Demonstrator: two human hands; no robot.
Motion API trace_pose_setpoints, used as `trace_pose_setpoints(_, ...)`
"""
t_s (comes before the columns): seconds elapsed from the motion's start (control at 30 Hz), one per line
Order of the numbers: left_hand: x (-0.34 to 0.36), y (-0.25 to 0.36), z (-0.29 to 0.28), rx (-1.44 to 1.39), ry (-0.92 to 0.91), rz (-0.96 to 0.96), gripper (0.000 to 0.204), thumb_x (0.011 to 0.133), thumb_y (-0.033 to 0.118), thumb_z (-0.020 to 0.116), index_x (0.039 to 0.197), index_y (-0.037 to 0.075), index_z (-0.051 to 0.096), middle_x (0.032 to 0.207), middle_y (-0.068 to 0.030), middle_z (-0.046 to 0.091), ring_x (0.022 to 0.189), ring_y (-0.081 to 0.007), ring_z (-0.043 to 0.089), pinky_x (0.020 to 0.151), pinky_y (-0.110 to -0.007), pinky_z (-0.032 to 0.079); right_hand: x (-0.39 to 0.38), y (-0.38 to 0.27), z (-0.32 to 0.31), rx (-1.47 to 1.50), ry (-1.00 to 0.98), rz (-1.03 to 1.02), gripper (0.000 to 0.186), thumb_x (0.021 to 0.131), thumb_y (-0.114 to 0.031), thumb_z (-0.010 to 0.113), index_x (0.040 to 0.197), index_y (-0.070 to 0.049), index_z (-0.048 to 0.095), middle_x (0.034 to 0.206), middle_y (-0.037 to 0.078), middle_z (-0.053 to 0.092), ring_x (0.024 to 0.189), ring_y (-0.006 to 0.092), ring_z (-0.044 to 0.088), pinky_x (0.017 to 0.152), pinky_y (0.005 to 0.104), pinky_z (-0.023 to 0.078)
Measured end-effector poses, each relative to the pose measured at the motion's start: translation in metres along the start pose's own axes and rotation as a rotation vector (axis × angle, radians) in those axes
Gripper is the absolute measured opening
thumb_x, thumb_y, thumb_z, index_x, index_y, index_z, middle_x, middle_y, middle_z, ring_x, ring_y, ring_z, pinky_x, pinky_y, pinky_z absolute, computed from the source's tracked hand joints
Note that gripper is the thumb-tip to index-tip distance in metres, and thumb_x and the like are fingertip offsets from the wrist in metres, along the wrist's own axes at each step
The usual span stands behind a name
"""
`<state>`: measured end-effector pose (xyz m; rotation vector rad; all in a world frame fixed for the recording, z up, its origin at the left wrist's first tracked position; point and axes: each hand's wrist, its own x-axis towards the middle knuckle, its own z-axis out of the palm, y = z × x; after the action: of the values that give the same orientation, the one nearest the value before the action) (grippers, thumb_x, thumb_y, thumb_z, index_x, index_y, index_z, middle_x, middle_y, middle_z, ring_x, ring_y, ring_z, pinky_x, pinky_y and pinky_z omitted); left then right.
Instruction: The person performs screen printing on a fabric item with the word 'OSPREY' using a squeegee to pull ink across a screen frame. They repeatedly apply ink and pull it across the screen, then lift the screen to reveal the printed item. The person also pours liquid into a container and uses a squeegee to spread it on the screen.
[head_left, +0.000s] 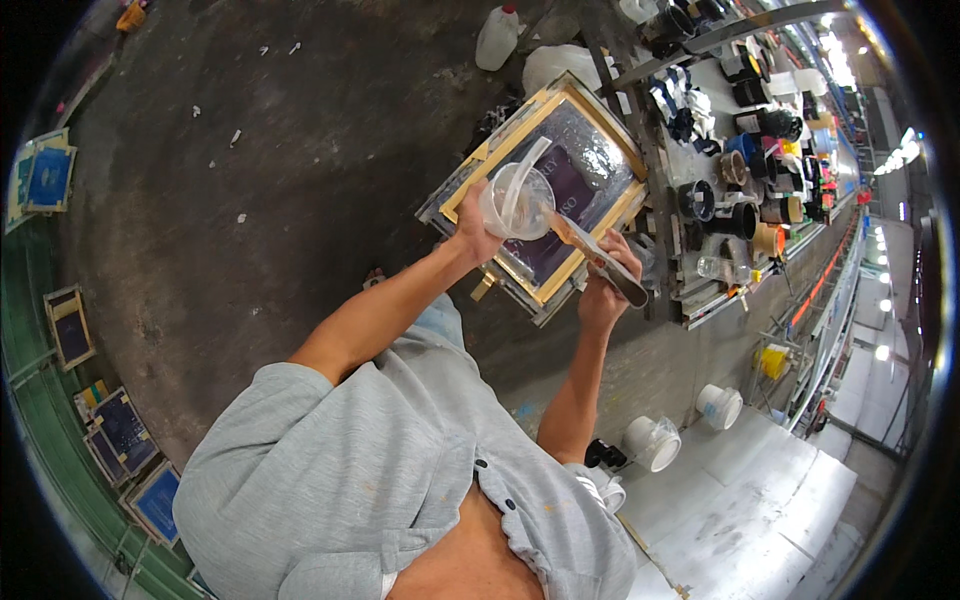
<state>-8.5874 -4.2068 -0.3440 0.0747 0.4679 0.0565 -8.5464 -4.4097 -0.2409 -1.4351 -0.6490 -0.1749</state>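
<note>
Left hand: the left hand [470, 232], centre of the frame, has its fingers clenched around a clear plastic cup [517, 201], held tilted over the frame below.
Right hand: the right hand [603, 283], just right of centre, has its fingers wrapped around the handle of a spatula [590, 248]; the blade end reaches into the cup's mouth.
Cup contents: whitish and translucent; the amount cannot be told.
Work piece: a wooden-edged printing screen [560, 185], upper centre, lies directly under cup and spatula, its mesh showing a dark purple patch.
Surroundings: a desk [700, 290] at upper right carries many paint pots [745, 215]; a white jug [497, 38] stands on the floor at the top; white tubs [652, 442] sit lower right; blue screens [48, 175] lean at the left edge.
Risk, spill: the tilted cup could shed its contents past the wooden edge onto the floor if tipped further.
Risk, mesh: the spatula could slip from the cup and strike the mesh, judging by how close they are.
Risk, grip: a wet cup wall may slide in the hand.
</note>
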Motion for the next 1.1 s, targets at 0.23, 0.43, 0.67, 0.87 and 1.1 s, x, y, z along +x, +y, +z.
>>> trace_pose_setpoints(0.23, -0.015, -0.014, 0.031, -0.118, -0.057, -0.004, 0.063, 0.102, 0.058, 0.036, 0.141, 0.013, 0.056, 0.130, -0.0087, 0.065, 0.123, -0.0262, 0.060, 0.110, -0.047, 0.044, -0.004, -0.027, 0.008, -0.090, 0.098, -0.134, 0.031, 0.091, -0.004, 0.074, 0.117, -0.009, 0.058, 0.117, 0.010, 0.068, 0.134, 0.0358, 0.053, 0.115, 0.0532, 0.040)
trace_pose_setpoints(0.43, -0.031, -0.019, 0.070, -0.200, -0.114, -0.006, 0.057, 0.100, 0.054, 0.040, 0.131, 0.011, 0.061, 0.118, -0.0085, 0.068, 0.110, -0.0251, 0.064, 0.101, -0.045, 0.050, 0.005, -0.048, 0.017, -0.114, 0.151, -0.258, 0.033, 0.091, -0.001, 0.072, 0.120, -0.008, 0.056, 0.118, 0.010, 0.066, 0.130, 0.0363, 0.055, 0.114, 0.0549, 0.041)
trace_pose_setpoints(0.67, -0.045, -0.020, 0.101, -0.203, -0.196, -0.011, 0.061, 0.099, 0.057, 0.039, 0.130, 0.009, 0.061, 0.119, -0.0086, 0.067, 0.109, -0.0246, 0.062, 0.098, -0.043, 0.050, 0.013, -0.043, 0.034, -0.139, 0.248, -0.308, 0.030, 0.094, -0.014, 0.073, 0.115, -0.008, 0.052, 0.116, 0.011, 0.066, 0.122, 0.0321, 0.061, 0.119, 0.0565, 0.034)
trace_pose_setpoints(0.87, -0.068, -0.005, 0.120, -0.145, -0.198, 0.008, 0.066, 0.098, 0.059, 0.037, 0.133, 0.008, 0.060, 0.124, -0.0095, 0.066, 0.111, -0.0250, 0.062, 0.098, -0.044, 0.049, 0.020, -0.027, 0.039, -0.173, 0.301, -0.239, 0.028, 0.092, 0.002, 0.070, 0.112, -0.005, 0.050, 0.116, 0.016, 0.064, 0.116, 0.0297, 0.062, 0.113, 0.0524, 0.040)
trace_pose_setpoints(1.1, -0.092, 0.022, 0.132, -0.072, -0.225, 0.117, 0.069, 0.100, 0.060, 0.035, 0.140, 0.009, 0.056, 0.132, -0.0095, 0.063, 0.120, -0.0254, 0.059, 0.101, -0.045, 0.049, 0.016, 0.017, 0.028, -0.137, 0.359, -0.089, 0.028, 0.087, 0.014, 0.068, 0.112, 0.003, 0.062, 0.116, 0.017, 0.068, 0.106, 0.0259, 0.067, 0.095, 0.0386, 0.056)
